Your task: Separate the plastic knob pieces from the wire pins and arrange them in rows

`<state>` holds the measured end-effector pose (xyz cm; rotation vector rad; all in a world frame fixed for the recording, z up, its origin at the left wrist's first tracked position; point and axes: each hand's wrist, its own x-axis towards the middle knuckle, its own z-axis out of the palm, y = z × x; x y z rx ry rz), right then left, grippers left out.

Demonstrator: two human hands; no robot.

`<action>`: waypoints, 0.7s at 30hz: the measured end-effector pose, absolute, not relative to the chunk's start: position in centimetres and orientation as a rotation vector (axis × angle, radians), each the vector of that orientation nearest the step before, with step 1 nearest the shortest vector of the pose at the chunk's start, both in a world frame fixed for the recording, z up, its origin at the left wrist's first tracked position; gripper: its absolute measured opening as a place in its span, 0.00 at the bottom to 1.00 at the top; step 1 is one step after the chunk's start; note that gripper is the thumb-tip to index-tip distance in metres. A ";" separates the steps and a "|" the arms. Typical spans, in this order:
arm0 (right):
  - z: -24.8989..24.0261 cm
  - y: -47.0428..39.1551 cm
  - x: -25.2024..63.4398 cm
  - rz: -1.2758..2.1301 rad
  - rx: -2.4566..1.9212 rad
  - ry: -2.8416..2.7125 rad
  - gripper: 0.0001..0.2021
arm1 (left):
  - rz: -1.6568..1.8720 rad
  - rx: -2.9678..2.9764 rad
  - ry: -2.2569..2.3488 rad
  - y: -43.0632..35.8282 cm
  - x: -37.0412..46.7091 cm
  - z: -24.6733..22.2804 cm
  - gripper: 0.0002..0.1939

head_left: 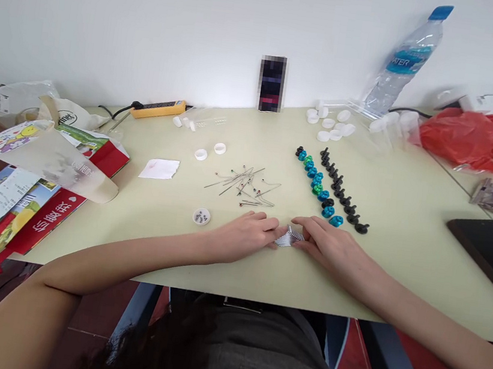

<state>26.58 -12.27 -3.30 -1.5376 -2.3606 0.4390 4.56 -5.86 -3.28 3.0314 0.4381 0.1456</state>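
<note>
A small black-and-white striped piece [288, 237] lies on the table near its front edge; its kind is unclear. My left hand [246, 236] pinches the piece's left side, fingers curled. On the other side, the fingertips of my right hand [329, 247] close on its right edge. Just beyond my left hand is a loose heap of thin wire-like pins [246, 184] with tiny coloured beads. A round white cap [201, 216] holding several tiny dark-and-light bits sits to the left. Past my right hand run a row of blue, green and black knobs [317, 187] and a row of black stemmed parts [341, 191].
White caps [335, 134] and clear tubes [399, 129] lie at the back right, near a leaning water bottle [401, 65]. A phone [271, 84] stands against the wall. At left are a plastic cup [59, 160], a paper scrap [159, 168] and a yellow power strip [159, 109].
</note>
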 end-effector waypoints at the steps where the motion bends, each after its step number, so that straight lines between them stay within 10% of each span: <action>1: -3.3 -12.1 26.5 0.436 -1.539 -2.363 0.13 | 0.152 3.041 0.449 -5.6 4.7 -3.2 0.17; 21: -2.1 -12.3 26.9 0.083 -1.498 -2.570 0.19 | 0.279 3.380 0.476 -4.4 4.9 -3.6 0.17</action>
